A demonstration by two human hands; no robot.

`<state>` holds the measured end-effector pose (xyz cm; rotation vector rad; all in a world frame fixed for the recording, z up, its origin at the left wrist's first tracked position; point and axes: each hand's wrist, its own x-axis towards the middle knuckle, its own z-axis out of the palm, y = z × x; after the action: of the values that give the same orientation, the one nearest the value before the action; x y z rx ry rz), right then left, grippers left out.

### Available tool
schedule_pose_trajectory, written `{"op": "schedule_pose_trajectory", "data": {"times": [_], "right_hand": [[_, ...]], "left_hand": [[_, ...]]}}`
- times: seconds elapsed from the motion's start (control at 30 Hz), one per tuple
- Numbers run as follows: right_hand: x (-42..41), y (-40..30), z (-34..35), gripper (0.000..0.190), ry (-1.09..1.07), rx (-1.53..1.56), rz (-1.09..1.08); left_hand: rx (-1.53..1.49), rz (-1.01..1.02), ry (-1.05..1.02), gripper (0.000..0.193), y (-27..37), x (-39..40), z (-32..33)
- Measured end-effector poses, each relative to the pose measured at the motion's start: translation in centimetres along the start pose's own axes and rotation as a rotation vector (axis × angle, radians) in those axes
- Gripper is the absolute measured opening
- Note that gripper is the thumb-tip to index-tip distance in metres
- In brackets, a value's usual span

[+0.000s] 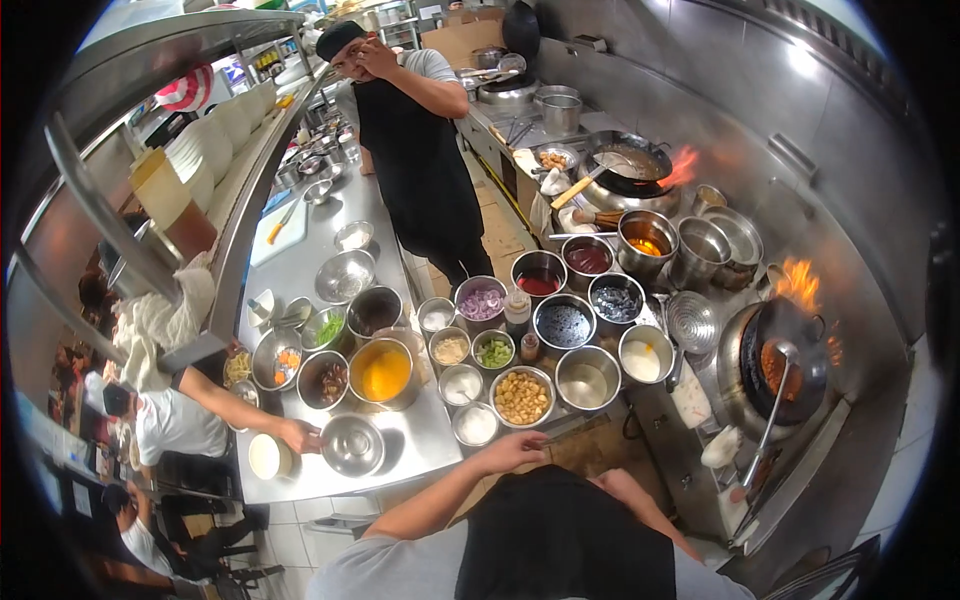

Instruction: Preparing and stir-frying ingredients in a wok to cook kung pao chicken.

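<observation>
My left hand [516, 451] hovers at the front of the ingredient containers, just below a steel bowl of yellowish diced pieces [522, 397] and right of a small bowl of white powder [476, 424]; no object shows in it. My right hand [624, 486] is by my black apron [566, 532], its fingers curled and partly hidden, so its grip is unclear. To the right, a black wok [787, 367] with reddish food and a steel ladle [772, 420] sits on a burner with flames behind. Nearby stand a pot of cloudy liquid [587, 379] and a pot of white liquid [646, 354].
A co-worker's hand [301, 436] touches an empty steel bowl [352, 445] on the left counter. Another person in a black apron [420, 157] stands in the aisle. A second wok [628, 161] has flames beside it. A shelf [225, 247] overhangs the left counter.
</observation>
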<state>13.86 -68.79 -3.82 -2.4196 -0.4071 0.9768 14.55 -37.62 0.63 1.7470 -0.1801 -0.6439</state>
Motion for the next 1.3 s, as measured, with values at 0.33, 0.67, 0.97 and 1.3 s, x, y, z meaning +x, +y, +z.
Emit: {"op": "schedule_pose_trajectory", "data": {"times": [0.33, 0.67, 0.97, 1.3], "right_hand": [[-5.5, -0.7, -0.9, 0.012, 0.716, 0.294, -0.069], [-14.3, 15.0, -9.4, 0.03, 1.385, 0.231, 0.403], [-16.1, 22.0, -14.0, 0.046, 1.156, 0.186, 0.575], [-11.8, 27.5, -10.9, 0.086, 1.023, 0.464, 0.523]], "left_hand": [[0.215, 0.129, -0.442, 0.052, 2.1, 5.3, 3.6], [0.324, 0.102, -0.529, 0.053, 1.4, 7.9, 5.6], [0.41, 0.148, -0.391, 0.054, 5.3, 11.2, 10.5], [0.455, 0.088, -0.403, 0.054, 15.3, 14.6, 16.5]]}}
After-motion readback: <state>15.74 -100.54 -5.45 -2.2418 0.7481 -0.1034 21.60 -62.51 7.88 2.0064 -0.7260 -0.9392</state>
